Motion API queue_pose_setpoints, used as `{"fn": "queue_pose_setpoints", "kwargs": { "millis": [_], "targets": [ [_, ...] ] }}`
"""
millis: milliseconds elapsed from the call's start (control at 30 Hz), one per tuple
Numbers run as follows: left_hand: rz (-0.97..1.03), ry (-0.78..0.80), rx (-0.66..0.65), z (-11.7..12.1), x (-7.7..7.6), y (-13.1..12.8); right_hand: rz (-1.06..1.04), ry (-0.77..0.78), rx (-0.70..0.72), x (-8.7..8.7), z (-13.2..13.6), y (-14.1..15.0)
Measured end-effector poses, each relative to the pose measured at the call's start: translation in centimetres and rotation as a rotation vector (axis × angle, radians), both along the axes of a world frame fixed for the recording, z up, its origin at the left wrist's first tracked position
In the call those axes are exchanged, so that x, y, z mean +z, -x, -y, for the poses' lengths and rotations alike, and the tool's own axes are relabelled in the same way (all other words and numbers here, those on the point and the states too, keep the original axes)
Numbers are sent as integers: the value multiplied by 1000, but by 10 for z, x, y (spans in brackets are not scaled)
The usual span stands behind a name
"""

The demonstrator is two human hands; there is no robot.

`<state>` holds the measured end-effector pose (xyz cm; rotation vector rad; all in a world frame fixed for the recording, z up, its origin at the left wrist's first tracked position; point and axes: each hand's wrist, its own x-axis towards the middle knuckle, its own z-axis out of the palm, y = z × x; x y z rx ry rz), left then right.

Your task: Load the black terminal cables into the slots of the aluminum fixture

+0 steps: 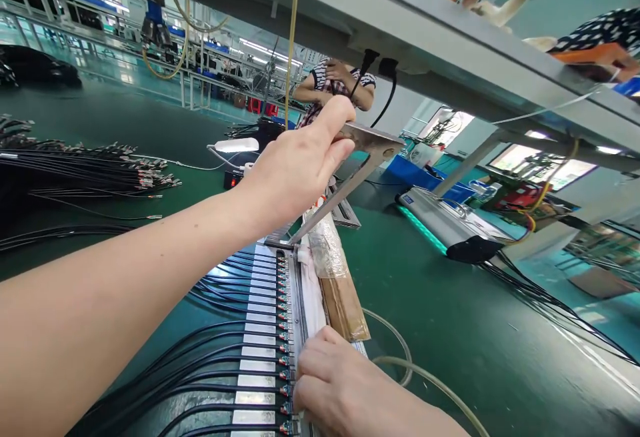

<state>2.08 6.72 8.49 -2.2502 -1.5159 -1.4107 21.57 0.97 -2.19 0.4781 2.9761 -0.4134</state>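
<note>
Green bench: left hand (pixel 295 170) grips hinged bar (pixel 350 177) tilted up-right; right hand (pixel 335 383) clenched on fixture (pixel 260 330).

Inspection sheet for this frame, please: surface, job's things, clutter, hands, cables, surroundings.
Surface: green bench mat.
Job's things: fixture rail with black cables laid side by side in its slots; hinged metal cover bar lifted at an angle.
Clutter: brown plastic-wrapped packet beside the rail.
Hands: left hand grips the raised bar; right hand rests on the near end of the rail.
Cables: loose cable bundle far left; clear tube on the mat.
Surroundings: overhead shelf, bench lamp, another person beyond.
</note>
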Motion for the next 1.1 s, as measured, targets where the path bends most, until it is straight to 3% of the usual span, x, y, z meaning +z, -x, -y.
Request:
{"fn": "queue_pose_setpoints", "kwargs": {
  "millis": [133,433,767,1100],
  "targets": [
    [-16,29,26,-1,2,-1,107,86,-187,16,3,6],
    [-30,57,-6,1,4,-1,202,118,-25,25,-3,22],
    [-6,25,-63,-4,1,1,395,17,119,30,7,43],
    [11,-3,-105,-3,1,1,304,54,-83,18,14,40]
  ]
}}
